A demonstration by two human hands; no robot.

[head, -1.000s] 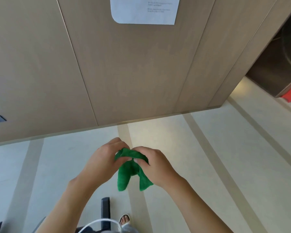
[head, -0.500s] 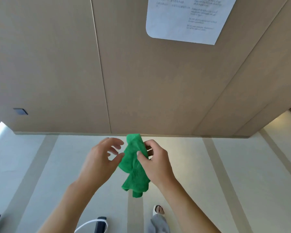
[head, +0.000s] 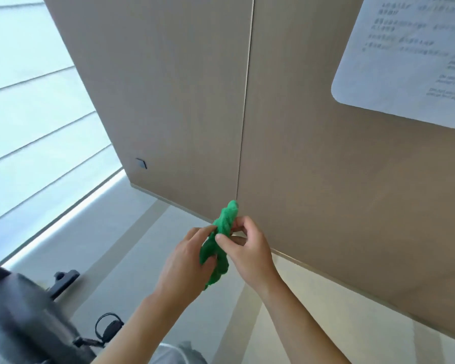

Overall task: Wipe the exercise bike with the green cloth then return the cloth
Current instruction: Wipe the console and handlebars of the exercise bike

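cloth: green cloth [head: 219, 243], 1, bunched into a loose vertical twist, held in the air between both hands, in front of the wood wall panel [head: 326, 179] and above the floor [head: 286, 311].
cloth feel: looks soft, light, limp; the top tip flops up free and the bottom end droops. Probably not slippery or fragile, and should drape over curved bike parts.
where to hold: judging by shape, grab the bunched middle for wiping; pinching 1 corner would let the rest dangle.
left hand: left hand [head: 187, 266], fingers curled round the lower half of the cloth, thumb pressed into the fabric.
right hand: right hand [head: 250, 248], thumb and fingertips pinching the upper part, other fingers curled in.
bike: dark blurred mass at lower left, probably the exercise bike [head: 24, 319]; 1, well apart from the cloth. 1 strapped pedal [head: 108, 329] shows beside it.
wall: 1 white printed notice [head: 410, 56] at upper right, text too blurred to read; 1 small dark square plate [head: 141, 163] low on the panel.
window: blind [head: 32, 106] at left, 1.
hands count: 2, both on the cloth.
stage: likely readying the cloth; no contact with the bike.
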